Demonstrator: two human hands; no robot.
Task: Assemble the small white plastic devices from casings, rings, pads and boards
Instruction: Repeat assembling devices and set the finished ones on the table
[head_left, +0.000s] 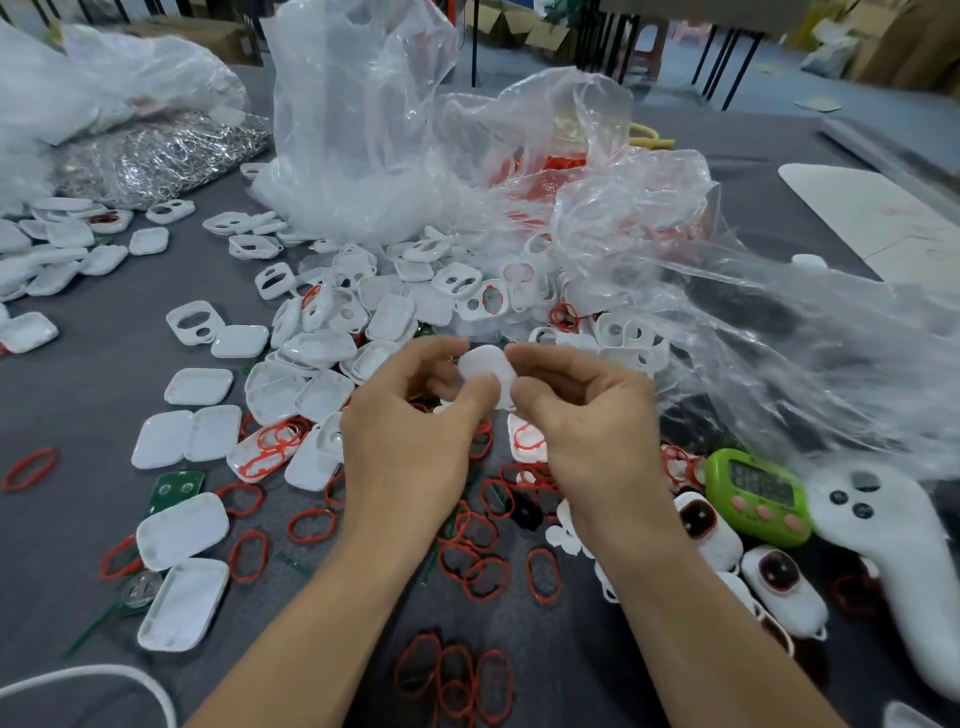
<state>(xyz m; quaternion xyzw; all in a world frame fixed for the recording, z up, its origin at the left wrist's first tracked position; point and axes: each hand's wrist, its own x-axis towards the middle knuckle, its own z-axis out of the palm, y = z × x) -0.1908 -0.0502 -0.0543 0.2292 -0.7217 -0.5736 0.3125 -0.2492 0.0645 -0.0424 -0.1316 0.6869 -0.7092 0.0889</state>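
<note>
Fingers (475, 397) of left hand (410, 436) and right hand (587, 431) curled, pinched small white casing (485, 370) between them, held above gray surface (78, 415). Beyond hands, loose white casings (322, 348) heaped beside clear plastic bag (363, 130). Beneath wrists, red rings (311, 525) scattered. At right, green timer (756, 493) lay just beside white controller (883, 519).

A white rounded casing (485, 371) sits at frame centre, pinched between the left hand (410, 441) and right hand (592, 426). Loose white casings (322, 348) lie heaped behind it and toward the left; red rings (454, 675) lie flat across the lower centre, a green board (174, 488) at left.
</note>
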